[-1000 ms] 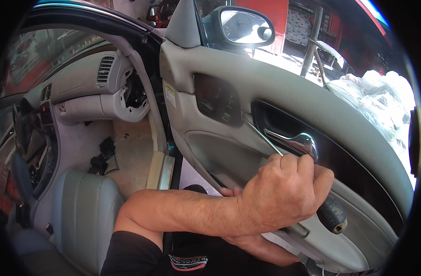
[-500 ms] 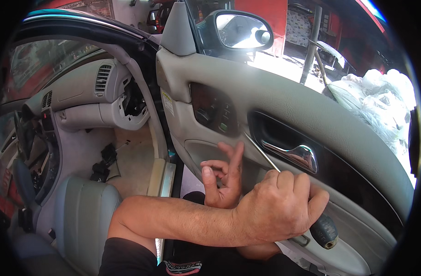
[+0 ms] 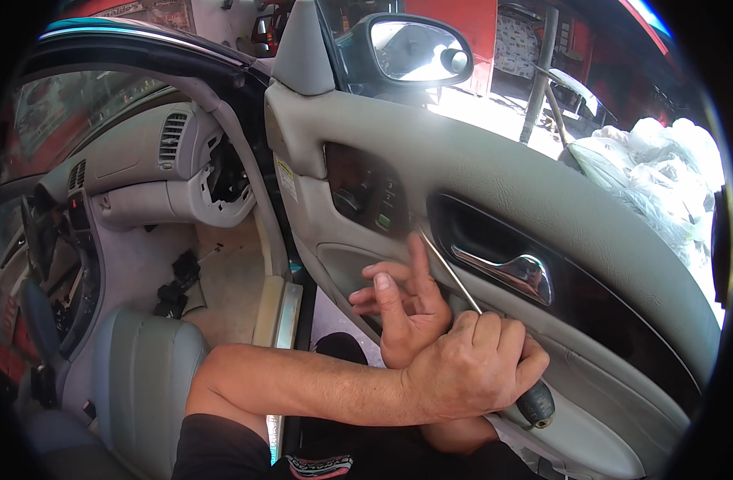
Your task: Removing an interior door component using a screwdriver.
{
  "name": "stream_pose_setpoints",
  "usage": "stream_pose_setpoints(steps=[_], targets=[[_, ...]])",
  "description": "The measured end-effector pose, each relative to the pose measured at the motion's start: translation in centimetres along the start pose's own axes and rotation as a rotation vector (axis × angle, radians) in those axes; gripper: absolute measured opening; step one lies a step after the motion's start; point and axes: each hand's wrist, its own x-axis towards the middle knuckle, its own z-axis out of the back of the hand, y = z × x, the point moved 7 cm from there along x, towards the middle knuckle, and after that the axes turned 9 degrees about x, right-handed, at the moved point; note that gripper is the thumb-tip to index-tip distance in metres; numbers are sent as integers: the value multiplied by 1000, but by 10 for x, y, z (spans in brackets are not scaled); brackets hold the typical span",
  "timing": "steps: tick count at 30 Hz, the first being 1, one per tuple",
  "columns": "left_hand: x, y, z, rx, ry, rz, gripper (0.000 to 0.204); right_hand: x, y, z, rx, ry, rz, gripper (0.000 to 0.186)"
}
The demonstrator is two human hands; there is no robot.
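Note:
My left hand is closed round a screwdriver, the dark handle's butt below my fist. Its long metal shaft runs up-left to the gray door panel, ending between the switch panel and the chrome inner handle in its dark recess. My right hand is behind my left, fingers apart and bent, index finger raised beside the shaft's upper end. Whether that finger touches the shaft or panel I cannot tell.
A gray seat and a dashboard with an exposed side end are at left. Loose black parts lie on the floor mat. A side mirror tops the door. White plastic bags are piled beyond it.
My right hand has come up from behind my left forearm and spread its fingers, rising beside the shaft. My left fist, holding the screwdriver, has moved down and slightly left.

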Motion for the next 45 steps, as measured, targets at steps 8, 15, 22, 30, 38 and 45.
stream_pose_setpoints(steps=[8,15,22,30,38,45], targets=[[-17,4,1,-96,-14,-9,15,2,-7,1,21,33,26,59],[-33,21,28,-240,-150,0,27,1,-7,-3,114,-60,-36,55],[-41,36,46,-314,-139,-37,23,0,-5,-6,150,-109,-131,55],[-23,0,13,-64,23,-72,18,3,-18,-2,103,-50,-84,59],[-17,7,16,-28,-201,11,15,1,-18,1,149,44,-108,62],[-22,30,45,-262,-241,-3,42,-4,-5,-4,249,-24,-225,58]])
